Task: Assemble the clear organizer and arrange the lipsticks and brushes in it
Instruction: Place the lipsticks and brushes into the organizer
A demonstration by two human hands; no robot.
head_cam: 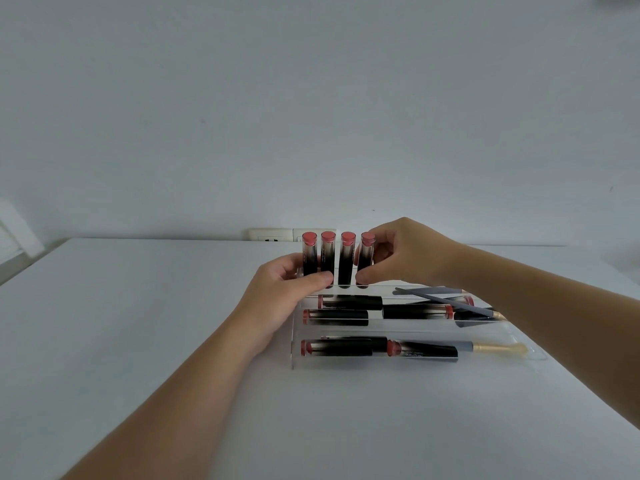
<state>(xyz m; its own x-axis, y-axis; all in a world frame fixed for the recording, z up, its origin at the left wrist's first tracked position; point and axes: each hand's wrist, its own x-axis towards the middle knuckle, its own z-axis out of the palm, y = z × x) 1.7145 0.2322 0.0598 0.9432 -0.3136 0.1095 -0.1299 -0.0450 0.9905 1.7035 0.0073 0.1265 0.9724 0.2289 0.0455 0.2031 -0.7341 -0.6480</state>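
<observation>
We see a clear, glossy acrylic organizer (398,329) on a smooth, matt white table (138,306). The lipsticks (346,259) wear shiny black casings under transparent plastic caps. At right, a brush (498,347) shows a gold metallic ferrule and matt grey handle.

Ten lipsticks (347,259), two brushes (498,348)

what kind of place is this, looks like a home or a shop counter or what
Probably a room in a home, though little shows. A plain white table stands against a bare white wall with a wall socket just above the tabletop. A clear organizer holding lipsticks sits on it; no shop fittings are in view.
</observation>
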